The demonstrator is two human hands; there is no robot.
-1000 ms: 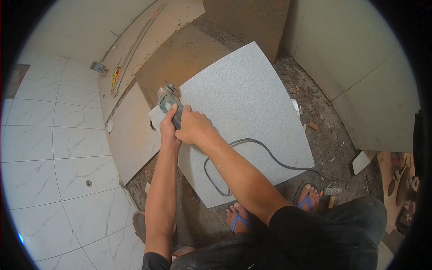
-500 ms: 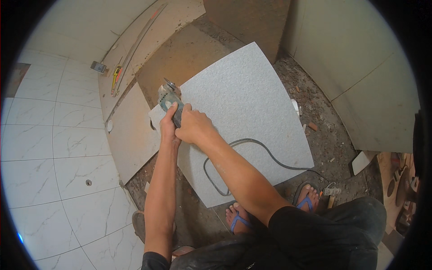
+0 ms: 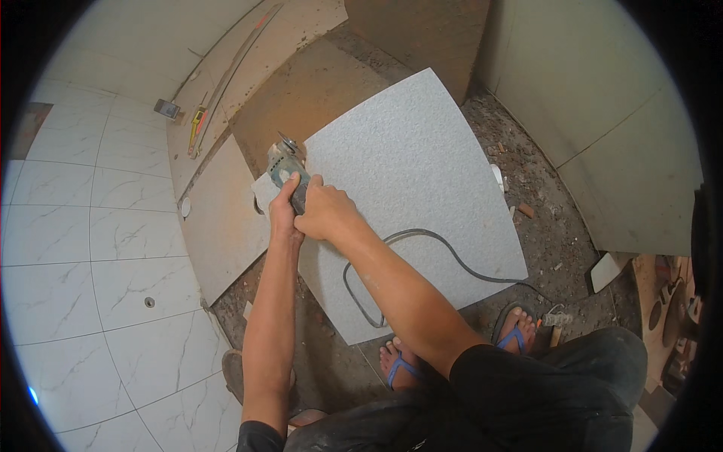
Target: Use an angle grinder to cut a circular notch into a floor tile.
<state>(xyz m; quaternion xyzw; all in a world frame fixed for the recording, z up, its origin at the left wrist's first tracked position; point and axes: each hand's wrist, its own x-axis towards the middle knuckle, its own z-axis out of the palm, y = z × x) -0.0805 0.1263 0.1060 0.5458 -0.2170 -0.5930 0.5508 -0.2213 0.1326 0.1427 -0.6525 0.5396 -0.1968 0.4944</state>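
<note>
A grey-green angle grinder [image 3: 283, 164] is gripped in both of my hands, its disc [image 3: 290, 141] at the upper left edge of a large speckled light-grey tile [image 3: 407, 151]. My left hand [image 3: 285, 211] is closed round the body, thumb on top. My right hand [image 3: 327, 212] wraps the rear of the tool, just right of my left. A black cord [image 3: 452, 251] loops across the tile. A small cut-out shows at the tile's left side, partly hidden by the grinder and hands.
Marble-look wall tiles [image 3: 135, 286], a beige board [image 3: 218, 203], tape measure [image 3: 198, 124], long straightedge [image 3: 241, 60], phone-like object [image 3: 166, 109], brown board [image 3: 407, 41], pale right wall [image 3: 587, 135]. Rubble [image 3: 531, 188] surrounds the tile; my sandalled feet [image 3: 516, 331] are by its lower edge.
The view has shifted slightly. The grinder and both hands keep almost the same position at the tile's upper left edge.
</note>
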